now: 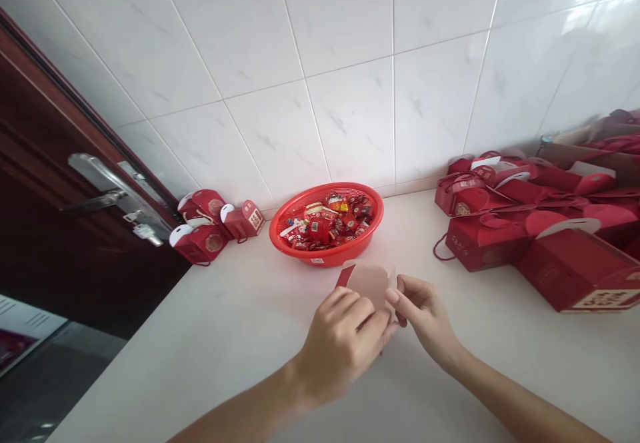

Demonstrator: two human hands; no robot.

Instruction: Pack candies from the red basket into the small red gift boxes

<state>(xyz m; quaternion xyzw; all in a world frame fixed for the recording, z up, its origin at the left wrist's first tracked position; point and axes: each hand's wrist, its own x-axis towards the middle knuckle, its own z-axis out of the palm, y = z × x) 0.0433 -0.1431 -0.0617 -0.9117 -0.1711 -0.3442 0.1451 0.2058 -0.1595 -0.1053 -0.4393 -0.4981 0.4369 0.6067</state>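
Observation:
Between my hands, low over the white tabletop, is a part-folded gift box (367, 282), pale inside and red outside. My left hand (345, 336) wraps round its near side with the fingers curled, hiding much of it. On the right edge, my right hand (423, 310) pinches a pale flap between thumb and fingers. Just beyond the box stands a red plastic basket (325, 256) holding a heap of red-wrapped sweets (325, 223).
Several red gift boxes (205, 242) stand at the back left by a dark door (45, 230) with keys in its lock. A larger group of red boxes (575, 266) fills the right side. White tiled wall (350, 116) rises behind the tabletop (200, 336).

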